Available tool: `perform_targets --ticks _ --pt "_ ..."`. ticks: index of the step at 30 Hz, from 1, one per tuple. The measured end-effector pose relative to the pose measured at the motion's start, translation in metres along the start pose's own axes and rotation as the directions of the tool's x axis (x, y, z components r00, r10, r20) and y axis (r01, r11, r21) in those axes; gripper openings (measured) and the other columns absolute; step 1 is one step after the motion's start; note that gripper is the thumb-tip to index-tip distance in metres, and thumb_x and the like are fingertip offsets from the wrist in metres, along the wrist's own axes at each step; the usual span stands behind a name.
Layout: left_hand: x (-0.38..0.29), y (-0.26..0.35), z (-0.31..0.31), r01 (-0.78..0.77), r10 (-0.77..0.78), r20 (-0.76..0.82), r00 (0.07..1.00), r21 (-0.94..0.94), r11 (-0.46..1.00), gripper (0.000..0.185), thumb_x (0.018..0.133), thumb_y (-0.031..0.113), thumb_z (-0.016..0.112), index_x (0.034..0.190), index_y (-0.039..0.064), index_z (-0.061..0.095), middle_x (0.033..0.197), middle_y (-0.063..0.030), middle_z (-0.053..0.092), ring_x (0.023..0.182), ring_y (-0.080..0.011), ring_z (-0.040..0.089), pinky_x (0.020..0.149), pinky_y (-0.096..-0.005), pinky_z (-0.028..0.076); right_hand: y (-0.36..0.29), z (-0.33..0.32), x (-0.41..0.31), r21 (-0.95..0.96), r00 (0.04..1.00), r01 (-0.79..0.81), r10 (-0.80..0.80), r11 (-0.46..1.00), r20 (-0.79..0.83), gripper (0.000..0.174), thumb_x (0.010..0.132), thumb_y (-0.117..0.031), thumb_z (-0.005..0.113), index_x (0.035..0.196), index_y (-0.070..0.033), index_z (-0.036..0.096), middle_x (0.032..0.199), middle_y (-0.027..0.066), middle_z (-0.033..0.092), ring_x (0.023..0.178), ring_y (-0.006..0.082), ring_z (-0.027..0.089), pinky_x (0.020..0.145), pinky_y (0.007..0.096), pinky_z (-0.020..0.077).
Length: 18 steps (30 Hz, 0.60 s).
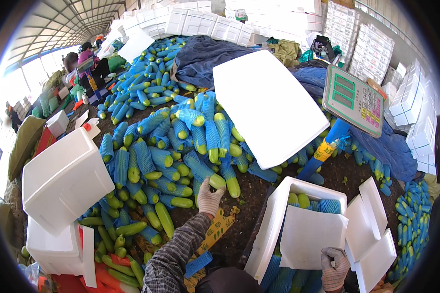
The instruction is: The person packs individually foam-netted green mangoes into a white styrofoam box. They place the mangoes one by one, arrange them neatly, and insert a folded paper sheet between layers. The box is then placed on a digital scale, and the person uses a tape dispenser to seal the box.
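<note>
My left hand, in a striped knit glove, has its fingers around the pale green end of a zucchini sleeved in blue foam net. That zucchini lies at the near side of a heap of netted zucchini. My right hand, also gloved, has its fingers curled at the lower right corner of a thin white foam sheet. The sheet leans inside a white foam box, over netted zucchini packed there. Part of the box's contents is hidden behind the sheet.
A scale display on a blue post rises behind the box. A white foam lid lies across the heap. Foam boxes stand left; foam pieces stand right. Bare zucchini lie lower left. People sit far left.
</note>
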State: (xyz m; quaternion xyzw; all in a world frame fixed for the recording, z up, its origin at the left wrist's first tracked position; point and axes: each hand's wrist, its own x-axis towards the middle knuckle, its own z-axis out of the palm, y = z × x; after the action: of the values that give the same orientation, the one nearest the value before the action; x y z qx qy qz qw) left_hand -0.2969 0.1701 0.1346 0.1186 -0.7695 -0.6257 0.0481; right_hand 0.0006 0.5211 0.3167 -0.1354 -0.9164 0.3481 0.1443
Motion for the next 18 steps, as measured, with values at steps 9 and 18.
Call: perform_targets --ticks 9,18 --pt "0.187 0.040 0.077 0.416 -0.327 -0.310 0.893 0.288 0.862 0.122 0.080 0.059 0.089 0.171 0.007 0.027 0.161 -0.0251 0.049 0.144 -0.0426 0.054 0.116 -0.0510 0.052 -0.016 0.022 0.057 -0.120 0.983 0.109 -0.090 0.987 0.158 0.019 0.094 0.001 0.073 0.113 0.000 0.076 0.109 0.0168 0.077 0.100 0.0297 0.075 0.089 0.0370 0.0588" --pt "0.095 -0.040 0.117 0.183 -0.248 -0.217 0.944 -0.282 0.942 0.097 0.081 0.038 0.097 0.151 -0.008 0.050 0.152 -0.0251 0.057 0.138 -0.0392 0.055 0.117 -0.0490 0.047 -0.023 0.035 0.076 -0.154 0.959 0.219 -0.184 0.963 0.215 0.018 0.091 0.001 0.075 0.109 -0.003 0.077 0.112 0.0179 0.077 0.098 0.0363 0.075 0.085 0.0406 0.0595"
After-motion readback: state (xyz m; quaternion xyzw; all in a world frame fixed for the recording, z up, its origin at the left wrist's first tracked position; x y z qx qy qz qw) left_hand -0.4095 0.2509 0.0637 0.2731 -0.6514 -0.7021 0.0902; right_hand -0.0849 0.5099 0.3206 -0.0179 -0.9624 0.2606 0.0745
